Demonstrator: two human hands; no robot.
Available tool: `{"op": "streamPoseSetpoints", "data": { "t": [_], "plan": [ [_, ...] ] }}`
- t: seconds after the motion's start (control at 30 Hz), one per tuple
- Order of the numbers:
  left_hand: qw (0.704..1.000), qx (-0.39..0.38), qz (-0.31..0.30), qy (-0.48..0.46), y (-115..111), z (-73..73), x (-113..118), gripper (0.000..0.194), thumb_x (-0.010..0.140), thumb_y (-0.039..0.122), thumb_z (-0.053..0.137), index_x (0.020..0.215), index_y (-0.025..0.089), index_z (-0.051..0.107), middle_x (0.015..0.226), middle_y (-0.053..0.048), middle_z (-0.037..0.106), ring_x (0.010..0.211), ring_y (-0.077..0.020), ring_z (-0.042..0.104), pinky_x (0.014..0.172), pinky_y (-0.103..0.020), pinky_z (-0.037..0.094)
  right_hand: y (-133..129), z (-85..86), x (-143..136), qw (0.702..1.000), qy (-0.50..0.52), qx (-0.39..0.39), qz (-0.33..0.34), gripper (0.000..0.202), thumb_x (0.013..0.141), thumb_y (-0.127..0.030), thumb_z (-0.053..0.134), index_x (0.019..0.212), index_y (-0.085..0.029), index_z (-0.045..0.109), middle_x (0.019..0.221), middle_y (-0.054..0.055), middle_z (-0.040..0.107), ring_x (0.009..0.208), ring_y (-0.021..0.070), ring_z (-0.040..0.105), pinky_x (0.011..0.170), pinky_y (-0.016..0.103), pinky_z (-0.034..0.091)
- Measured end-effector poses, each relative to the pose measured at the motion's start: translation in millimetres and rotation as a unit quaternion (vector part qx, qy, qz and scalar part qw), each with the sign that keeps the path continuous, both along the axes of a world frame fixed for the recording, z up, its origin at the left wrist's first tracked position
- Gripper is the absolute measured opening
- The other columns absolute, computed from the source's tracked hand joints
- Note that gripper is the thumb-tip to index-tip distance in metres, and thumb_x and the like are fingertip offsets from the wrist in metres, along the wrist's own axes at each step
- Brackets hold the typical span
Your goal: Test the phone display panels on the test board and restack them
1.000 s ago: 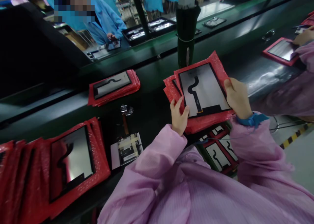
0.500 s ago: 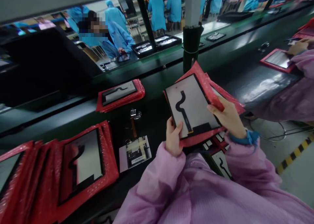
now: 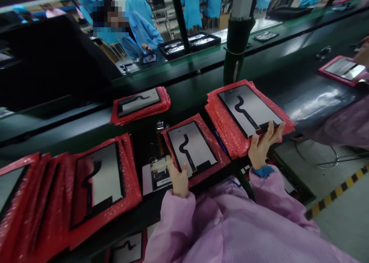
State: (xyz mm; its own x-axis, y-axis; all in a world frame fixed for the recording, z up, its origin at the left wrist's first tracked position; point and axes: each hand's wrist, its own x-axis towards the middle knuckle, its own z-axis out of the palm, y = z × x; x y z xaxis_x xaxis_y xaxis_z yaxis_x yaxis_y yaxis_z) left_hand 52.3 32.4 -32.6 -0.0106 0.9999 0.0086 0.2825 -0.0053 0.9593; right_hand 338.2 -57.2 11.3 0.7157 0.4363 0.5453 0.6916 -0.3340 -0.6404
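Note:
My left hand (image 3: 179, 179) grips the lower left corner of a display panel (image 3: 198, 142), its thumb on top and its fingers at the left edge. That panel is grey with a black frame and a wavy black ribbon cable, and it lies on a red bubble-wrap sheet (image 3: 221, 157). With fingers spread, my right hand (image 3: 261, 147) rests at the near edge of the stack to the right. On top of this stack lies a similar panel (image 3: 256, 105), over several red bubble-wrap layers (image 3: 223, 126). A small part with tape and a label (image 3: 161, 174) sits left of my left hand.
More panels in red wrap stand at the left (image 3: 103, 182) and in a smaller pile (image 3: 141, 103) farther back. A green-wrapped post (image 3: 238, 49) rises behind the right stack. A co-worker's sleeve (image 3: 343, 120) is at the right. Black trays (image 3: 190, 44) sit across the bench.
My left hand has brought a panel and its red wrap left and down, away from the right stack. My right hand has let go of the wrap and opened. The view has shifted slightly.

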Motion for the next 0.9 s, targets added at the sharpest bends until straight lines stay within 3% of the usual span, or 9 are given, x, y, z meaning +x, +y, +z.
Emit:
{"op": "streamPoseSetpoints", "data": {
  "t": [0.17, 0.27, 0.33, 0.4, 0.47, 0.57, 0.63, 0.77, 0.9],
  "plan": [
    [0.991, 0.091, 0.032, 0.089, -1.6, 6.8, 6.7, 0.068, 0.087, 0.035, 0.065, 0.148, 0.019, 0.042, 0.16, -0.019, 0.036, 0.154, -0.0339, 0.028, 0.128, -0.051, 0.019, 2.3, 0.5, -5.0, 1.0, -0.007, 0.011, -0.022, 0.071, 0.099, -0.051, 0.032, 0.158, -0.014, 0.022, 0.169, 0.021, 0.002, 0.159, 0.0367, -0.003, 0.121, 0.07, 0.006],
    [0.969, 0.185, -0.019, 0.162, -21.8, 9.3, 6.0, 0.049, 0.094, 0.033, 0.059, 0.141, 0.02, 0.052, 0.159, -0.02, 0.037, 0.151, -0.0349, 0.033, 0.124, -0.054, 0.028, -7.4, -1.3, -24.5, 0.994, -0.09, 0.026, -0.059, 0.062, 0.097, -0.045, 0.042, 0.152, -0.018, 0.035, 0.161, 0.023, 0.028, 0.154, 0.0408, 0.019, 0.116, 0.073, 0.019],
    [0.947, 0.232, -0.07, 0.212, -38.0, 5.0, 4.9, 0.04, 0.097, 0.033, 0.056, 0.136, 0.022, 0.057, 0.151, -0.018, 0.046, 0.143, -0.0335, 0.045, 0.118, -0.053, 0.039, -10.2, -0.6, -43.9, 0.982, -0.186, 0.03, 0.012, 0.043, 0.096, -0.034, 0.05, 0.137, -0.021, 0.053, 0.137, 0.019, 0.056, 0.134, 0.0365, 0.049, 0.11, 0.064, 0.037],
    [0.926, 0.26, -0.107, 0.252, -51.6, -3.0, 4.0, 0.038, 0.099, 0.031, 0.056, 0.136, 0.023, 0.058, 0.143, -0.017, 0.055, 0.136, -0.0316, 0.053, 0.112, -0.052, 0.047, -5.8, 3.3, -63.2, 0.96, -0.228, -0.03, 0.158, 0.029, 0.096, -0.022, 0.05, 0.122, -0.021, 0.062, 0.115, 0.013, 0.067, 0.111, 0.0263, 0.063, 0.099, 0.047, 0.051],
    [0.914, 0.276, -0.115, 0.275, -60.0, -11.3, 3.3, 0.039, 0.099, 0.028, 0.056, 0.138, 0.022, 0.056, 0.141, -0.016, 0.057, 0.135, -0.0311, 0.053, 0.11, -0.051, 0.051, 6.0, 10.2, -78.6, 0.934, -0.209, -0.165, 0.237, 0.032, 0.097, -0.013, 0.045, 0.123, -0.017, 0.063, 0.114, 0.012, 0.068, 0.105, 0.023, 0.065, 0.09, 0.036, 0.056],
    [0.916, 0.279, -0.109, 0.268, -61.9, -18.3, 2.3, 0.037, 0.101, 0.021, 0.05, 0.138, 0.023, 0.055, 0.139, -0.015, 0.059, 0.137, -0.0295, 0.053, 0.11, -0.05, 0.051, 30.7, 21.8, -91.8, 0.886, -0.178, -0.388, 0.184, 0.039, 0.097, -0.006, 0.037, 0.129, -0.006, 0.059, 0.119, 0.02, 0.066, 0.111, 0.0285, 0.066, 0.077, 0.034, 0.058],
    [0.921, 0.273, -0.103, 0.257, -59.2, -18.5, 1.6, 0.038, 0.101, 0.019, 0.049, 0.138, 0.023, 0.055, 0.138, -0.014, 0.059, 0.137, -0.0289, 0.053, 0.11, -0.05, 0.051, 46.1, 28.1, -95.5, 0.848, -0.168, -0.477, 0.156, 0.04, 0.097, -0.004, 0.03, 0.126, -0.004, 0.059, 0.114, 0.022, 0.066, 0.105, 0.0295, 0.069, 0.068, 0.033, 0.057],
    [0.929, 0.271, -0.092, 0.233, -54.5, -16.0, 0.3, 0.036, 0.101, 0.019, 0.051, 0.137, 0.024, 0.056, 0.135, -0.014, 0.061, 0.135, -0.0287, 0.054, 0.108, -0.05, 0.052, 62.0, 38.3, -97.3, 0.826, -0.136, -0.527, 0.15, 0.035, 0.097, -0.006, 0.032, 0.119, -0.004, 0.059, 0.115, 0.021, 0.064, 0.092, 0.0261, 0.073, 0.066, 0.031, 0.054],
    [0.932, 0.286, -0.072, 0.21, -55.7, -12.8, -2.7, 0.032, 0.097, 0.021, 0.059, 0.13, 0.022, 0.06, 0.133, -0.014, 0.062, 0.131, -0.0281, 0.057, 0.107, -0.049, 0.053, 52.0, 50.4, -96.4, 0.854, -0.071, -0.492, 0.154, 0.02, 0.097, -0.018, 0.045, 0.105, -0.011, 0.062, 0.115, 0.015, 0.064, 0.087, 0.0251, 0.073, 0.065, 0.031, 0.049]
  ]
}}
